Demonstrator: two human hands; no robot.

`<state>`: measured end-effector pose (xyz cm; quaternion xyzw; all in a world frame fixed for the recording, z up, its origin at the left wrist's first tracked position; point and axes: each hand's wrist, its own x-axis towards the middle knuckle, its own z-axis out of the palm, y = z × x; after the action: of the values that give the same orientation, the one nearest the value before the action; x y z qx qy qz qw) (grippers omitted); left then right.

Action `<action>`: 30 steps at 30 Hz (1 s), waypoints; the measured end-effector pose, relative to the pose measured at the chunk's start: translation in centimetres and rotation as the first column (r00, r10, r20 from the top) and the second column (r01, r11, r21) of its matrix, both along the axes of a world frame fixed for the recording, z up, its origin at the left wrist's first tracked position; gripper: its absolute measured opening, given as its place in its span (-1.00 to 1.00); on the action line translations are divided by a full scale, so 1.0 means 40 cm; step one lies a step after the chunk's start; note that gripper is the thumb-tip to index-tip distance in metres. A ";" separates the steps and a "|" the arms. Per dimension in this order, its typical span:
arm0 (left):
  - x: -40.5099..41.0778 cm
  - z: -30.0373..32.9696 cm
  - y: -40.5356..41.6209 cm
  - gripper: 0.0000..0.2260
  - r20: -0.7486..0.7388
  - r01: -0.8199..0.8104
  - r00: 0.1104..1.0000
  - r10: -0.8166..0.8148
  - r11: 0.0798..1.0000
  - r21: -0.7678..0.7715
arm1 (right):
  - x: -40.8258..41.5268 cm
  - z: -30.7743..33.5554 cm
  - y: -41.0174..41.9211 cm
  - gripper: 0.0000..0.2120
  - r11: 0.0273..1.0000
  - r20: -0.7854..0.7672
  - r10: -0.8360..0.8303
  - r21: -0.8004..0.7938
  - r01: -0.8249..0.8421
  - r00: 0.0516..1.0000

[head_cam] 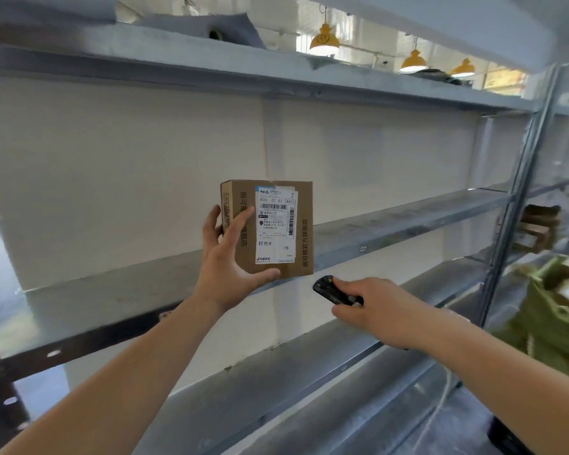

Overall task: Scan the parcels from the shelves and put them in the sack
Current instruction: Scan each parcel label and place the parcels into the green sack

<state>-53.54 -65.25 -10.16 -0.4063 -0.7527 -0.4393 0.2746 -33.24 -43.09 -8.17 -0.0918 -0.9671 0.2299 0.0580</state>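
The left hand [225, 257] holds a small brown cardboard box [273, 228] upright in front of the metal shelf [408, 221], fingers curled round its left edge and thumb under its bottom. The box faces the camera with a white shipping label [276, 226] carrying barcodes and black print, and printed characters run down the cardboard. Just below and to the right, the right hand [372, 307] grips a black scanner [330, 289], and a green sack [552, 323] with parcels inside sits at the far right.

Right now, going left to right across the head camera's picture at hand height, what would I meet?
Left hand → cardboard parcel → black scanner → right hand → shelf upright → green sack.
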 end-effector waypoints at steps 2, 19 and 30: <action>0.014 0.006 0.073 0.05 0.013 0.051 0.999 -0.051 0.999 -0.009 | 0.028 -0.018 0.054 -0.43 0.997 -0.002 -0.046 -0.057 0.045 0.999; 0.314 -0.208 0.968 0.04 0.259 0.540 0.830 -0.494 0.829 -0.147 | 0.457 -0.221 0.700 -0.52 0.842 0.034 -0.489 -0.244 0.482 0.872; 0.502 -0.405 1.386 0.00 0.469 0.699 0.668 -0.578 0.704 -0.127 | 0.650 -0.310 1.023 -0.43 0.701 0.160 -0.655 -0.235 0.673 0.738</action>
<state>-33.46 -9.82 -26.34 -0.5856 -0.6551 -0.4620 -0.1208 -7.25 -2.18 -20.56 -0.4486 -0.8280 0.3236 0.0923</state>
